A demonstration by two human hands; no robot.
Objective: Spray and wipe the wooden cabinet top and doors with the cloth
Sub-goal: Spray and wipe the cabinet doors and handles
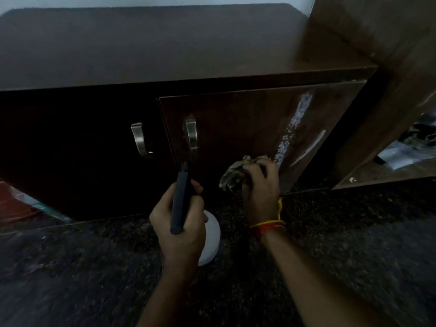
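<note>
Low on right door [236, 128]: my right hand [260, 185] bunches cloth [232, 173], soft, limp; left hand [179, 220] grips spray bottle [210, 241] by neck, light, rigid.

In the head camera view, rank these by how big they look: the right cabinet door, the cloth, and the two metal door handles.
Largest to smallest:
1. Right cabinet door
2. Cloth, bunched in the right hand
3. Left door handle and right door handle: they look about alike, so I won't rank them.
</note>
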